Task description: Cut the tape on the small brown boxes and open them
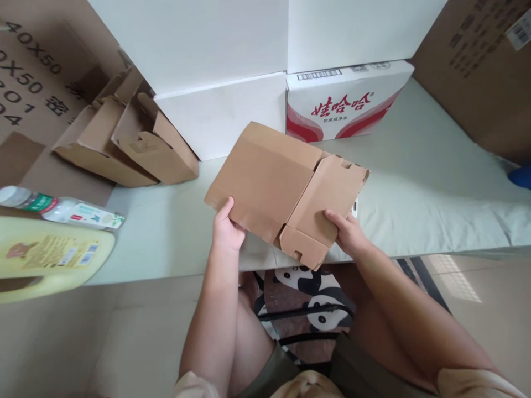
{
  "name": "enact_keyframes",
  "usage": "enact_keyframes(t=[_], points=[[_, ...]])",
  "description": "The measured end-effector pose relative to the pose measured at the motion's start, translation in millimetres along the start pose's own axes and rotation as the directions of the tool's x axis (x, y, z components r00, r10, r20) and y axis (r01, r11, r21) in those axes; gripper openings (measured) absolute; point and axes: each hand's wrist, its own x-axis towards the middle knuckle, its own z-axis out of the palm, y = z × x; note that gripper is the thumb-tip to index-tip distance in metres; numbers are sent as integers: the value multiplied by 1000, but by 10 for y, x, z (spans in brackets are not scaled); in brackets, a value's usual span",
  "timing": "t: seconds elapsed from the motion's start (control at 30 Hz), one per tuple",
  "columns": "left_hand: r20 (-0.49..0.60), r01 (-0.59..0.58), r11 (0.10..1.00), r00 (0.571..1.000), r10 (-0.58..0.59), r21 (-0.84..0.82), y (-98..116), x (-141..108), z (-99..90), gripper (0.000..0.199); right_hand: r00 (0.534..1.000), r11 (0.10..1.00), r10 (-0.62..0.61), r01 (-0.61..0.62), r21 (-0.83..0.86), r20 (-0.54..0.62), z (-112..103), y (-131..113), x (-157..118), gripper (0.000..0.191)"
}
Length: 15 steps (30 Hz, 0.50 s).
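A brown cardboard box, folded nearly flat, is held tilted above the edge of the cloth-covered surface. Its notched end flaps point to the right. My left hand grips the lower left edge, thumb on top and fingers hidden underneath. On the right flap side, my right hand is closed with the thumb across the cardboard; its other fingers are mostly behind it. A small piece of something white with dark marks shows beside the right hand, too covered to name.
Folded-up brown boxes stand at the left, beside a clear bottle and a yellow jug. At the back are a white and red carton and large white boxes. A big brown carton borders the right.
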Motion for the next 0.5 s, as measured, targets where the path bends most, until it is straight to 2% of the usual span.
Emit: enact_keyframes(t=[0.07,0.13,0.3,0.43,0.5], points=[[1,58,997,998,-58,45,5,-16,14,33,1000,1000,3,-3,18,-13,-35,-25,-50,54],[3,116,990,993,-116,78,-10,-28,47,34,997,998,17,-13,57,-73,-91,-54,-93,52],[94,181,974,976,-194,135,-98,-38,171,26,977,991,62,-35,133,-202,-243,-141,-145,43],[144,246,945,949,-280,215,-127,-46,234,23,974,994,-14,38,101,-225,-374,-226,-208,33],[177,242,940,941,-288,242,-118,-62,240,26,957,989,-50,87,120,-284,-459,-265,-290,27]])
